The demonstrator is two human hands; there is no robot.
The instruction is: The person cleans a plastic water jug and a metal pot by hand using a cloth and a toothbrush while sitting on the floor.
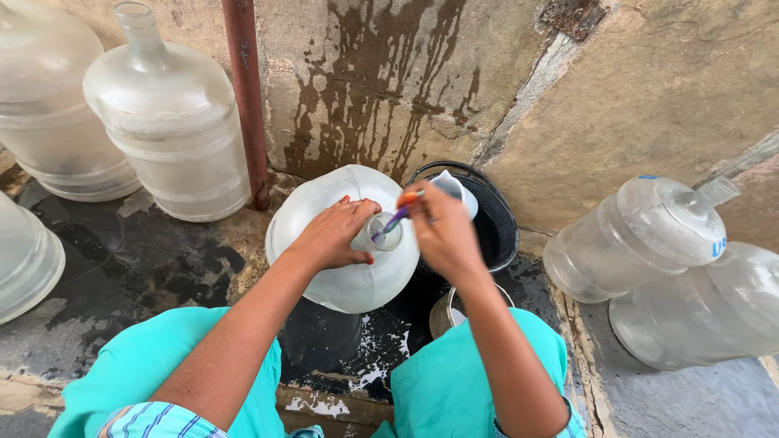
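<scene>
A large clear water jug stands upright between my knees. My left hand grips its neck just below the open mouth. In my right hand is a thin purple-handled brush whose tip points down into the mouth of the jug. A white cup-like thing shows just behind my right hand, over the bucket.
A black bucket sits behind the jug against the stained wall, and a small metal pot is by my right knee. Several empty jugs surround me: two upright at left, two lying at right. A rusty pipe runs up the wall. The floor is wet.
</scene>
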